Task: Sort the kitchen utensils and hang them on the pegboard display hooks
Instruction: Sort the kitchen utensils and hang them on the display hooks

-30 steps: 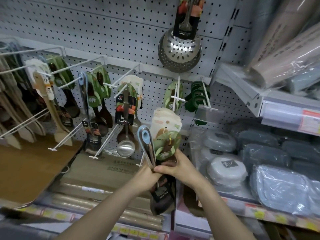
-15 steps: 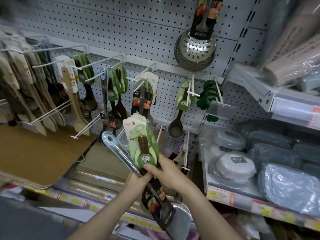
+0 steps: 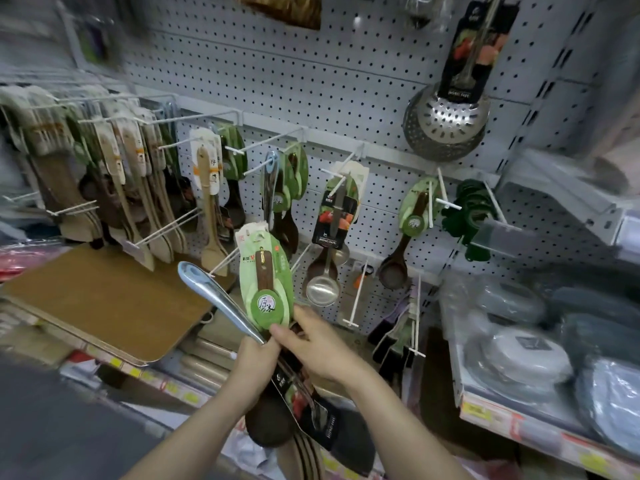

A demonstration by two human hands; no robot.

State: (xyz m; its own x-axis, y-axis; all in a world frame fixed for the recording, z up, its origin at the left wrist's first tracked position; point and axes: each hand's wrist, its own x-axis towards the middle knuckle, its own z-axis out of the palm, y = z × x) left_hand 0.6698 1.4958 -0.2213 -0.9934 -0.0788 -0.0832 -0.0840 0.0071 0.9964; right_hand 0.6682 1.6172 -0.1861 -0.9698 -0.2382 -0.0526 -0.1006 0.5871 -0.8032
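I am watching the left hand curling round a bundle of utensils before the grey pegboard: a blue-tipped silver metal handle, green-carded dark wooden spoons. The right hand is pinching the spoon stems, hiding them.

Pegboard: matt painted sheet, perforated. Skimmer: polished metal, glossy. Steel handle: smooth bright metal, pale blue plastic tip. Card sleeve: glossy printed green paper over dark wood. Spatula: pale bare wood, matt. Ladle: brushed metal bowl.
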